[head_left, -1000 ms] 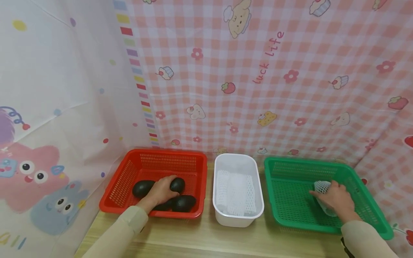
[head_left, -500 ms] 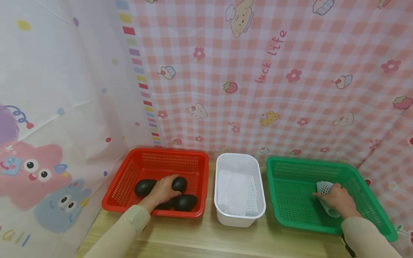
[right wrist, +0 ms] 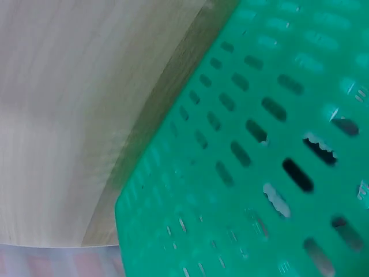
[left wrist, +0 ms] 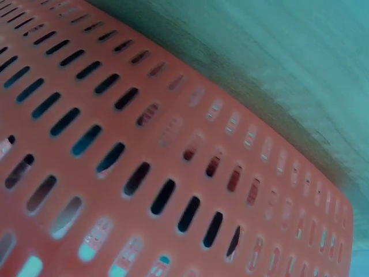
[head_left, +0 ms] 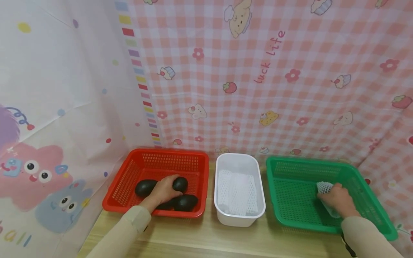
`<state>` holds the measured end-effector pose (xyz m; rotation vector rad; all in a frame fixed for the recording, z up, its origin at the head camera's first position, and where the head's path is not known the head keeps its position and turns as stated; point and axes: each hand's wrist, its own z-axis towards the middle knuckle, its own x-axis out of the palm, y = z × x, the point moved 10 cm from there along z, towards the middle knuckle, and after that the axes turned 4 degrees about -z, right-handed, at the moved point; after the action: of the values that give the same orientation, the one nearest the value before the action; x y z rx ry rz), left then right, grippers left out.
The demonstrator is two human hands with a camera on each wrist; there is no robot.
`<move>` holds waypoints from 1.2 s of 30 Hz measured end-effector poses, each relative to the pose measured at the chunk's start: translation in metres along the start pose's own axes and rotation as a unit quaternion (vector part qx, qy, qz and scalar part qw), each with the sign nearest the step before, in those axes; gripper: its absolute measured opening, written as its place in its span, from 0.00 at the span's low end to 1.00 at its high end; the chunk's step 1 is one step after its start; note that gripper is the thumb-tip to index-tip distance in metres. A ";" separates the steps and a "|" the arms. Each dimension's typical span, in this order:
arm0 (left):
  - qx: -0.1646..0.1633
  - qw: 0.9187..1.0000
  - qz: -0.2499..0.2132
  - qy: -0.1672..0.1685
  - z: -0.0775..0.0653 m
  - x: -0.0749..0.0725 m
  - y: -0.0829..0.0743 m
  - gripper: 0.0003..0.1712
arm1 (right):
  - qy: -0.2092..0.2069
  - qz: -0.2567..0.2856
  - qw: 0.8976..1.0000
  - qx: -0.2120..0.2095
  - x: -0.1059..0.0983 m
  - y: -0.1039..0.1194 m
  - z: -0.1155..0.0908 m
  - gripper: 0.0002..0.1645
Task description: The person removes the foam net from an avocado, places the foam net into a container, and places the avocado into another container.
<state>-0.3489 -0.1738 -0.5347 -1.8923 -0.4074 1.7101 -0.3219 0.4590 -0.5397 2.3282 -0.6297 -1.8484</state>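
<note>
My left hand (head_left: 162, 191) reaches into the red basket (head_left: 156, 153) and grips a dark, smooth avocado (head_left: 180, 184), fingers over its left side and thumb below. Other avocados lie around it: one to the left (head_left: 145, 187), one in front (head_left: 186, 203), and another partly under the hand. In the green basket (head_left: 290, 204), my right hand (head_left: 337, 200) holds a white foam net sleeve (head_left: 324, 186) between thumb and fingers, its mesh end pointing away. Whether the sleeve has anything inside I cannot tell. Both wrist views show mostly basket walls, hiding the hands.
Between the baskets stands a white plastic tub (head_left: 239, 220) with several white foam net sleeves (head_left: 238, 193) in it. All three containers rest on a wooden table (head_left: 193, 236). Patterned cloth (head_left: 206, 71) hangs close behind and on both sides.
My right index finger, stretched out over the sleeve earlier, is now drawn in against it. The left hand stays on the same avocado. The head view has shifted very slightly.
</note>
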 end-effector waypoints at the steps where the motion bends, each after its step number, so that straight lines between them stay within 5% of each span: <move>1: 0.000 1.000 0.001 -0.001 0.000 0.000 0.000 0.44 | -0.003 0.001 1.000 -0.001 -0.002 0.000 -0.001 0.53; 18: 0.026 0.999 -0.017 -0.034 -0.015 -0.031 -0.015 0.40 | -0.106 0.031 0.993 -0.037 -0.038 0.020 -0.023 0.56; 27: 0.065 0.992 -0.008 -0.108 -0.033 -0.063 -0.035 0.39 | -0.130 0.091 0.987 -0.031 -0.048 0.029 -0.045 0.57; 36: 0.125 0.976 -0.007 -0.178 -0.059 -0.089 -0.054 0.34 | -0.161 0.125 0.977 -0.059 -0.055 0.057 -0.074 0.55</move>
<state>-0.2969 -0.1923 -0.4284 -1.4039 -0.3191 1.9931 -0.2755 0.4148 -0.4517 1.7960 -0.7823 -2.0900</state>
